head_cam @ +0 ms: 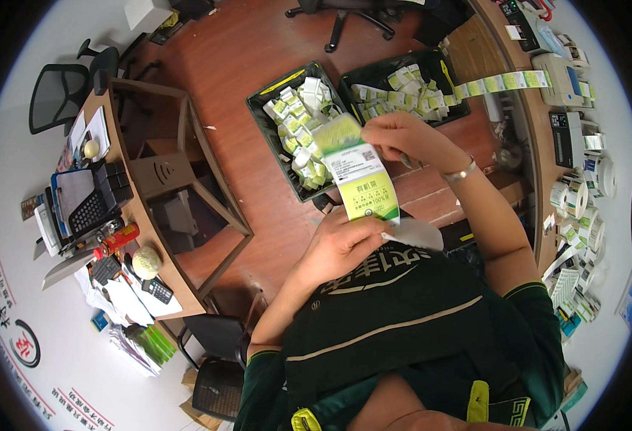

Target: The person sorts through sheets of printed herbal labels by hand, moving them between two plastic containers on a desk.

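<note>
A strip of green-and-white printed labels [367, 188] hangs between my two hands in front of the dark apron. My left hand [343, 242] pinches its lower part, where a pale end curls off to the right. My right hand [396, 137] holds the strip's upper edge, and something small and metallic shows below its fingers, too hidden to name. Beyond the strip, a black crate [252, 102] holds folded label strips. A second black crate [458, 110] beside it holds more, joined to a strip [501, 82] running down from a label printer [559, 81].
At right, a long wooden counter [536, 161] bears printers and several label rolls [577, 196]. A wooden desk [173, 269] with a calculator [157, 290] and papers stands at left. A black chair [219, 334] is near my left elbow; a wheeled chair base [340, 27] stands beyond the crates.
</note>
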Available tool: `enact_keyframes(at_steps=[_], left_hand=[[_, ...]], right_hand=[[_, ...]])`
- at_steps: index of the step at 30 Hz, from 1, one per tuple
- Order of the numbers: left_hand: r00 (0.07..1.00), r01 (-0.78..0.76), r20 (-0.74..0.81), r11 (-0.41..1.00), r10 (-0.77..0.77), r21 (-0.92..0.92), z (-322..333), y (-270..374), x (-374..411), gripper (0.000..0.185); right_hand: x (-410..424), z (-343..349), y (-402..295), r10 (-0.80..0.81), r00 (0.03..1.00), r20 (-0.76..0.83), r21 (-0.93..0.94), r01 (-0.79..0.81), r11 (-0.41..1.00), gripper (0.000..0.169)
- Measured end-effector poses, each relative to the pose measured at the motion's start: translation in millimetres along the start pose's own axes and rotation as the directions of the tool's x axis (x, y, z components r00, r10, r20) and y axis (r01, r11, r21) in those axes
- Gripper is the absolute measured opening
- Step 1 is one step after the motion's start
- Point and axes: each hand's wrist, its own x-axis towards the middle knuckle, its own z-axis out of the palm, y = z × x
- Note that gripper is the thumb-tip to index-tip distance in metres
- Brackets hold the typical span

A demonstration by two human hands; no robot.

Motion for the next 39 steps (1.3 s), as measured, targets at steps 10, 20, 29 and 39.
enact_keyframes(at_steps=[10,20,29,39], left_hand=[[0.99,0.06,-0.138,0.987,-0.039,0.152,0.5,-3.4,1.2,0.005],[0.993,0.042,-0.11,0.994,-0.03,0.103,-5.1,-12.9,-1.3,0.005],[0.994,0.098,-0.049,0.994,-0.1,-0.049,9.7,-7.1,-13.5,0.015],[0.988,-0.007,-0.147,0.969,0.045,0.247,3.5,-4.7,-1.8,0.016]], right_hand=[[-78.6,46.7,-11.2,-0.042,0.99,-0.138,0.145,0.062,0.987,0.009],[-53.7,33.1,-1.1,0.054,0.992,0.113,0.199,-0.076,0.977,0.008],[-7.1,16.7,7.6,-0.029,0.964,-0.264,0.193,0.082,0.978,0.03],[-51.8,50.2,6.0,-0.269,0.924,-0.271,-0.151,0.235,0.96,0.065]])
